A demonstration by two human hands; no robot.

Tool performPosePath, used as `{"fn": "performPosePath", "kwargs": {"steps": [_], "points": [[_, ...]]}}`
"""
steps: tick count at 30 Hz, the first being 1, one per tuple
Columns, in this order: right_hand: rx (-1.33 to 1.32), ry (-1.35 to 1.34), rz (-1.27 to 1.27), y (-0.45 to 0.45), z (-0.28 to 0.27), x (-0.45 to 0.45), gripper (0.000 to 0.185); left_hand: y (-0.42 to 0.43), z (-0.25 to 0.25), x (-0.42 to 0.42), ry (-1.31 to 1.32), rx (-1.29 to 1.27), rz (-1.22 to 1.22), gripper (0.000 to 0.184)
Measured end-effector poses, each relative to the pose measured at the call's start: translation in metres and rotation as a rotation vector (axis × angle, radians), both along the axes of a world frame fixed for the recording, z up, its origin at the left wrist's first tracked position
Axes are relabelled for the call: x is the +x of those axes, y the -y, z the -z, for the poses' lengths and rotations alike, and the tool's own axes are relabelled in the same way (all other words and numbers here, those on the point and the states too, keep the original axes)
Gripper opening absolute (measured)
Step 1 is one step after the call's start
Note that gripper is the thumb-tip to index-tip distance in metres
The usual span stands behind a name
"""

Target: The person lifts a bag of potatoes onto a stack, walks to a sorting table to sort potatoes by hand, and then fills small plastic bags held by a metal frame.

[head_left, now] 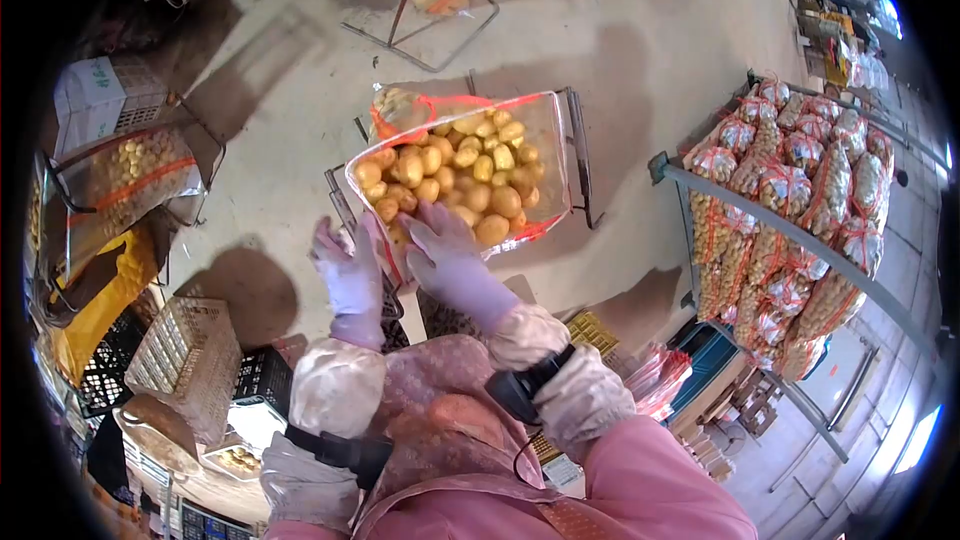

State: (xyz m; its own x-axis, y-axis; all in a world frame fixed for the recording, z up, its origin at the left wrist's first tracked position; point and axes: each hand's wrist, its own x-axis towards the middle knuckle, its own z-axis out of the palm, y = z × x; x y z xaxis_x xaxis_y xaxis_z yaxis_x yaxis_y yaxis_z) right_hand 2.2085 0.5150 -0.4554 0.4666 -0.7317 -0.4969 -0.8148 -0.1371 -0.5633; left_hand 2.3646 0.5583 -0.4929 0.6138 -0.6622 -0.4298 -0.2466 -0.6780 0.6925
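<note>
A clear plastic bag with red-orange edging (556,140) hangs wide open on a metal stand (577,145), full of yellow-brown potatoes (465,165). My left hand (352,270), in a lavender glove, is at the bag's near left corner with its fingers apart. My right hand (452,255), gloved alike, reaches over the near edge with stretched fingers at the closest potatoes. Whether its fingertips touch them or the bag rim, I cannot tell. No object shows in either hand.
A rack of filled net sacks (790,200) stands at the right behind a metal bar (790,228). Another potato bag on a stand (135,175) is at the left, above a beige plastic crate (185,360). A further metal stand (430,65) is ahead.
</note>
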Motion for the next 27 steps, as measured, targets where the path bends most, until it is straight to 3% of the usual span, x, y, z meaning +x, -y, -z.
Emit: {"fn": "performPosePath", "kwargs": {"steps": [1, 2, 3, 5, 7, 9, 12, 14, 19, 20, 21, 23, 25, 27], "points": [[0.003, 0.005, 0.011, -0.011, -0.001, -0.007, 0.061, 0.012, -0.008, 0.006, 0.262, 0.013, 0.137, 0.058], [-0.012, 0.107, 0.242, -0.020, -0.002, -0.015, 0.056, 0.033, -0.020, 0.006, 0.265, 0.014, 0.150, 0.058], [-0.032, 0.210, 0.471, -0.022, -0.003, -0.021, 0.052, 0.061, -0.031, 0.003, 0.219, -0.023, 0.103, 0.062], [0.334, 0.676, 1.224, 0.021, -0.034, -0.039, 0.043, 0.095, -0.020, -0.002, 0.179, -0.061, 0.060, 0.066], [0.318, 1.001, 1.722, 0.035, -0.002, -0.072, 0.038, 0.105, 0.014, -0.004, -0.127, -0.107, -0.149, 0.067], [0.326, 0.561, 1.442, 0.039, 0.039, -0.122, 0.037, 0.113, -0.002, -0.013, 0.004, -0.076, -0.116, 0.063], [0.443, 0.790, 1.676, 0.085, 0.010, -0.085, 0.050, 0.113, -0.010, -0.016, -0.052, -0.115, -0.184, 0.056], [0.481, 0.817, 1.702, 0.082, 0.042, -0.094, 0.051, 0.111, -0.013, -0.015, 0.144, -0.025, -0.086, 0.049], [0.464, 0.928, 1.721, 0.077, 0.082, -0.100, 0.056, 0.101, -0.005, -0.017, 0.153, -0.084, -0.111, 0.044], [0.536, 1.132, 1.739, 0.056, 0.142, -0.117, 0.056, 0.101, -0.002, -0.015, 0.127, -0.122, -0.134, 0.043], [0.550, 1.133, 1.740, 0.062, 0.135, -0.113, 0.056, 0.103, -0.002, -0.014, 0.138, -0.116, -0.135, 0.043], [0.408, 0.865, 1.707, 0.065, 0.115, -0.113, 0.060, 0.104, -0.008, -0.018, 0.071, -0.103, -0.114, 0.039], [0.538, 0.999, 1.857, 0.056, 0.139, -0.130, 0.058, 0.112, -0.016, -0.021, 0.050, -0.107, -0.138, 0.038], [0.196, 0.703, 1.448, 0.045, 0.150, -0.141, 0.054, 0.119, -0.014, -0.020, 0.290, -0.004, -0.068, 0.038]]}}
